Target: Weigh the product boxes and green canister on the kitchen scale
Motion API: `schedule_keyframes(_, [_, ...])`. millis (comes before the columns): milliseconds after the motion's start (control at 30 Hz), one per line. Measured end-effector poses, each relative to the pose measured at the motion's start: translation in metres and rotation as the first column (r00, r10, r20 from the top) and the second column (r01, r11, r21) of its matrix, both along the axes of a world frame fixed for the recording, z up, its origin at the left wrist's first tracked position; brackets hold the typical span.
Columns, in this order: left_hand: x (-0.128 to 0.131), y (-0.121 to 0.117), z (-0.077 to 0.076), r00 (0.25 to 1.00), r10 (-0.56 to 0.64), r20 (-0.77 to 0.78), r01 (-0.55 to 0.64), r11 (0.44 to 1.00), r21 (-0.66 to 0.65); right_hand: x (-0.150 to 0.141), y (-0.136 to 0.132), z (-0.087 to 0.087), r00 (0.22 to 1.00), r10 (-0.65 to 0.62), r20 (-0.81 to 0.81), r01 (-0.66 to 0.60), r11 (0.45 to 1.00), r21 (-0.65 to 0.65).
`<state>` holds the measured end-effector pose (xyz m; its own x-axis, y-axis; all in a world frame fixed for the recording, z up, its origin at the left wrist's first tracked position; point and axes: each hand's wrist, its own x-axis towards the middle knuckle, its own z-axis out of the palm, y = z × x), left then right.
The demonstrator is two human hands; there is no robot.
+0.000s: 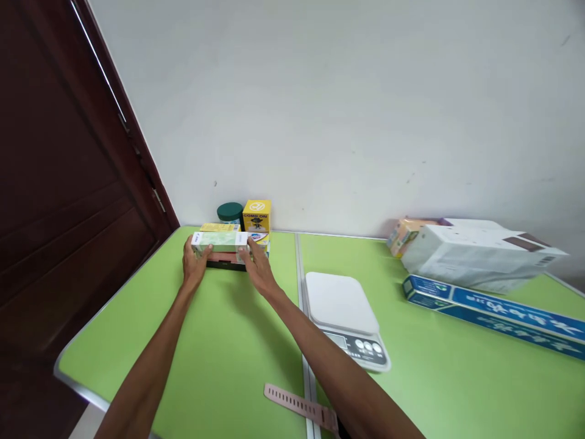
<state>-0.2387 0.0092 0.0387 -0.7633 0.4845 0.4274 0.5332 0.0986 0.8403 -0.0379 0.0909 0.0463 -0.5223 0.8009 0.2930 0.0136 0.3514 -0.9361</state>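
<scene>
Bright green tabletop (pixel 219 366) here, pushed up to a plain white wall (pixel 338 110), dark reddish-brown door (pixel 46 183) off to the left of the grip. Both hands are on one slim pale-green and white box (pixel 219 240): left hand (pixel 195 263) has its left end, right hand (pixel 258 266) has the other, so it's pinched lengthwise between them. Just below the grip, on the near side, you get a black-edged thing with some pink showing (pixel 226 266); can't tell if the held box actually touches it. Right behind the grip: a flat yellow box (pixel 220 227), a green-lidded jar (pixel 230 212), and a yellow "COME ON" box (pixel 256 217). Right of the grip and closer to the wearer sits a white kitchen scale (pixel 340 305), with a pink strap (pixel 295 401) nearer still, partly hidden by the right forearm. Way off right: a long blue box (pixel 493 314) with a big white carton (pixel 479 250) behind it.
</scene>
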Motion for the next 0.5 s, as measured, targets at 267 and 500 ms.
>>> schedule_keyframes(267, [-0.010,-0.003,-0.008,1.000,0.008,0.006,-0.007,0.996,-0.087,0.010,0.006,-0.005,0.999,0.032,0.043,-0.036,0.995,0.093])
schedule_keyframes(500, [0.056,-0.018,0.004,0.964,-0.058,-0.261,0.053,0.998,-0.025,0.165,0.008,-0.006,0.963,-0.262,-0.070,0.270,0.903,0.335])
